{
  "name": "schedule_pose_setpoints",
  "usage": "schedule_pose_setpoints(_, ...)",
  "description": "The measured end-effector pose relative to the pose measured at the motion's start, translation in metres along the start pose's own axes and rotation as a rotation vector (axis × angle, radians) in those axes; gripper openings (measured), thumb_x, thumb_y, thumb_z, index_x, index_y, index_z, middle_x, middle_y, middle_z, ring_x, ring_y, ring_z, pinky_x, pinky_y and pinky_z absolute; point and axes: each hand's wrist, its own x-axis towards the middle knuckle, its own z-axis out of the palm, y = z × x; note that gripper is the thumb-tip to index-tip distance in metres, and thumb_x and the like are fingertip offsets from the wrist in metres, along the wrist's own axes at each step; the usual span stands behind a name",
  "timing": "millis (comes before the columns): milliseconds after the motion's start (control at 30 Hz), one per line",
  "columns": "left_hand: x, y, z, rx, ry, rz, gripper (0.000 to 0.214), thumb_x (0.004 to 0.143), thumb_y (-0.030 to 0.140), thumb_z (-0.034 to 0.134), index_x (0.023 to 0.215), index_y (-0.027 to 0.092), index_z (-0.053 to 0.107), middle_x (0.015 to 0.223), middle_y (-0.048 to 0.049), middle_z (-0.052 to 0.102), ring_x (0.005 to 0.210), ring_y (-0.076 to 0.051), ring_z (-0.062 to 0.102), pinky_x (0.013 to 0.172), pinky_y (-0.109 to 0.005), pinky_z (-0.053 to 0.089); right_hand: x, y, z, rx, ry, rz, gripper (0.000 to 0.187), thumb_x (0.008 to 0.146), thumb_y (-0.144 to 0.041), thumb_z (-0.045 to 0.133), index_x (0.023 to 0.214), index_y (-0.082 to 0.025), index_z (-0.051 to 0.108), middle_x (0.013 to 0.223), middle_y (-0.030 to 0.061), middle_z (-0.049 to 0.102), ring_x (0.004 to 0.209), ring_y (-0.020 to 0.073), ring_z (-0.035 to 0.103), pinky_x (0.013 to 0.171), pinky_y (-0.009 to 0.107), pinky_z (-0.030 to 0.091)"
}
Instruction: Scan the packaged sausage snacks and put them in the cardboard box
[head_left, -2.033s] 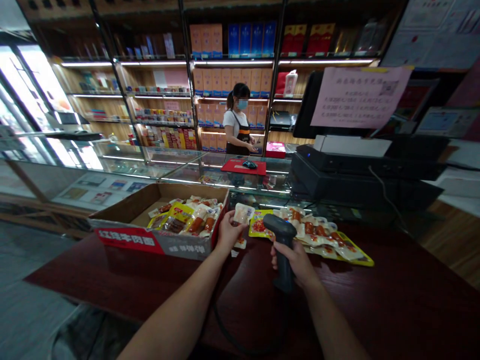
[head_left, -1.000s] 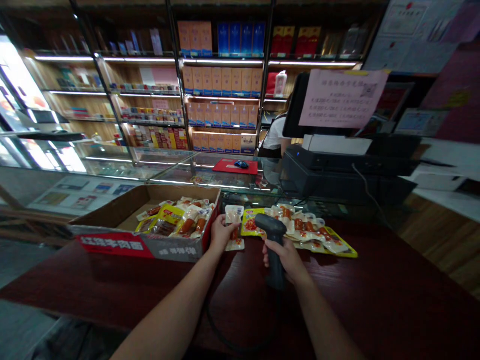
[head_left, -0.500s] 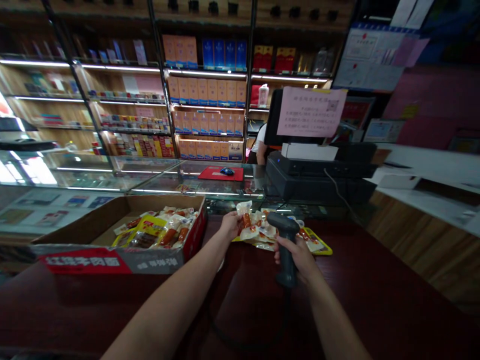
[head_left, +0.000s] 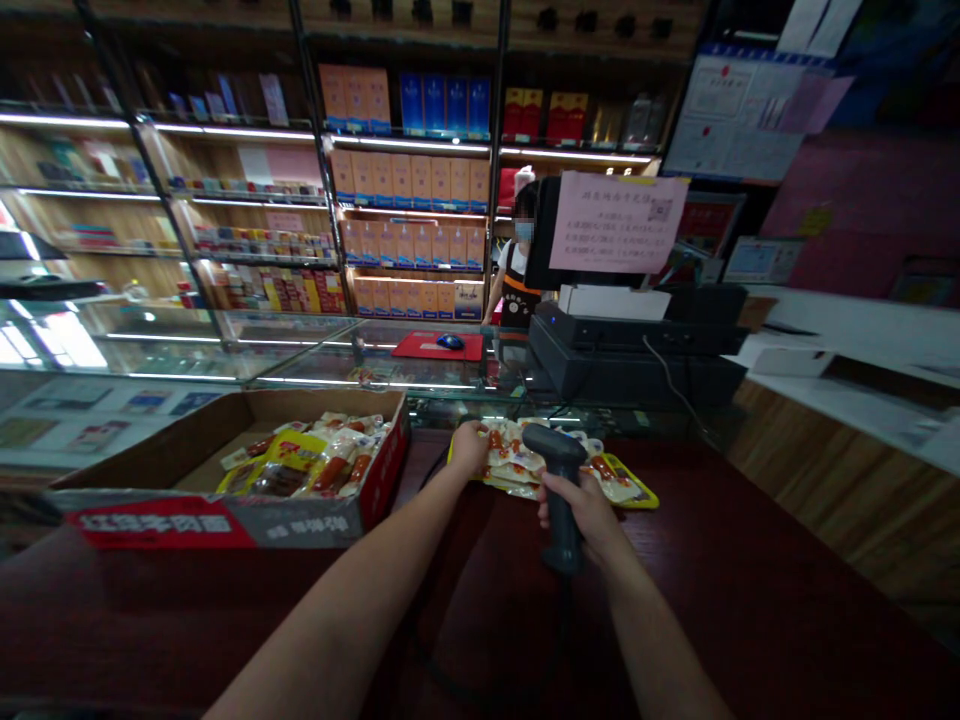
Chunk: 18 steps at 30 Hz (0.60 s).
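I find the right hand [head_left: 581, 510] clamped on the scanner [head_left: 564, 520] by its handle, presumably to aim its nose leftward; apart from it, the left hand [head_left: 466, 450] meets the packet pile [head_left: 517, 462] on the worktop [head_left: 690, 560], beyond the carton [head_left: 154, 522], fingertips hidden, so I cannot tell its grip

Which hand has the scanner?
The right hand, wrapped around the dark scanner; the left hand is at the packet pile's left end.
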Motion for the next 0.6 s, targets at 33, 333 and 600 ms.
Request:
schedule_pose_setpoints(33,-0.003,0.004,-0.004,-0.002,0.009,0.02,0.014,0.054,0.006,0.066,0.062,0.017,0.065,0.07,-0.0067,0.065,0.077,-0.02,0.06,0.076,-0.027,0.042,0.0,0.001,0.002,-0.003,-0.005,0.006,0.026,0.063,-0.035,0.07,0.075,-0.015,0.058,0.052,-0.0015,0.06,0.04,0.0126,0.056,0.039,0.024,0.048)
schedule_pose_setpoints(333,-0.002,0.039,-0.126,0.307,0.001,0.277,0.012,0.059,0.013,0.066,0.069,0.019,0.068,0.074,-0.0056,0.065,0.075,-0.02,0.059,0.079,-0.03,0.043,0.004,0.01,0.038,-0.033,-0.077,0.057,0.025,0.059,-0.035,0.071,0.07,-0.015,0.058,0.052,-0.0006,0.06,0.04,0.0132,0.056,0.038,0.024,0.047)
schedule_pose_setpoints(600,0.008,0.01,-0.244,1.06,-0.069,-0.17,0.023,0.042,0.024,0.077,0.052,0.017,0.058,0.074,-0.0155,0.067,0.086,-0.033,0.062,0.074,-0.036,0.045,0.011,0.028,0.07,-0.026,-0.176,0.048,0.027,0.061,-0.037,0.07,0.067,-0.014,0.057,0.052,-0.0007,0.059,0.04,0.0119,0.054,0.038,0.024,0.046)
